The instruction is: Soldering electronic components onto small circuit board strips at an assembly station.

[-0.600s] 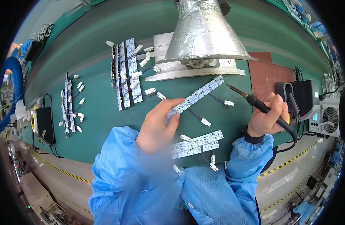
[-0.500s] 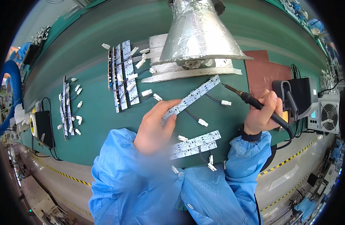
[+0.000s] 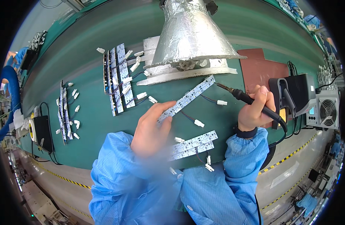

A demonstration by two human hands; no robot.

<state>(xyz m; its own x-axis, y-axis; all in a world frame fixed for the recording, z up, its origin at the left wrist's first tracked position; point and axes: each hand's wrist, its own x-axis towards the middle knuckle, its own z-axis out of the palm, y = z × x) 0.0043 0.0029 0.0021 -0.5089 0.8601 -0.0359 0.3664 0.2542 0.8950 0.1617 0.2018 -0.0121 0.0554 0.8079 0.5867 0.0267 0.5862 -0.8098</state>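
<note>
Between thumb and fingers, my left hand (image 3: 152, 125) pinches the lower end of a long, narrow circuit board strip (image 3: 191, 95), which slants up to the right. Leads with white connectors (image 3: 199, 123) hang from its lower edge. My right hand (image 3: 256, 107) is closed around the black handle of a soldering iron (image 3: 244, 97). The iron's tip is close to the strip's upper right end; whether they touch I cannot tell. Below the held strip lie overlapping board strips (image 3: 195, 145) with wired connectors, partly hidden by my blurred left sleeve.
A foil-covered fume hood (image 3: 193, 37) stands behind the held strip. More board strips (image 3: 122, 80) lie at the left, with another group (image 3: 64, 112) farther left. The black soldering iron stand (image 3: 288, 93), a reddish mat (image 3: 262, 71) and a fan unit (image 3: 327, 112) are at the right.
The soldering iron's tip has come slightly closer to the strip's upper end. The whole view has shifted a little; both hands keep their hold.
</note>
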